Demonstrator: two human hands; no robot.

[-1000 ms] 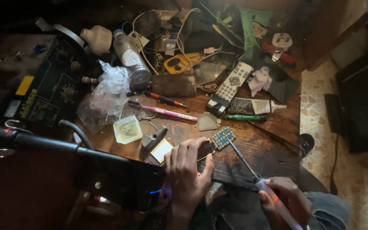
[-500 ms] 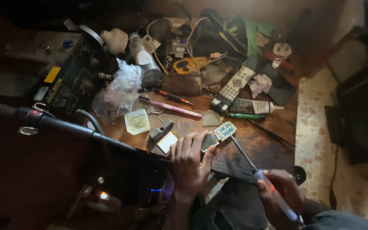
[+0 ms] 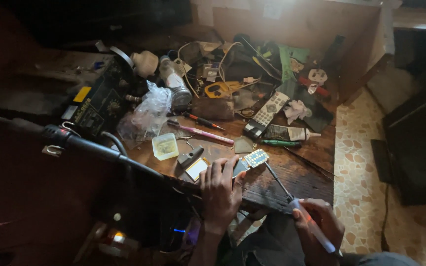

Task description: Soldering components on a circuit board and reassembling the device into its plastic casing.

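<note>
left hand flat, pinning 1 circuit board | right hand gripping 1 soldering iron

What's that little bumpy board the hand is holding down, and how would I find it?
Start at the wooden table and go to its near edge, where the left hand presses down. Just past the fingertips lies the small circuit board, and the long tool in the right hand points at it. Only it has rows of pale dots.

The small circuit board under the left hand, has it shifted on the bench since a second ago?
No. The circuit board keeps its place beside the green pen and grey triangle scrap; only the camera moved.
</note>
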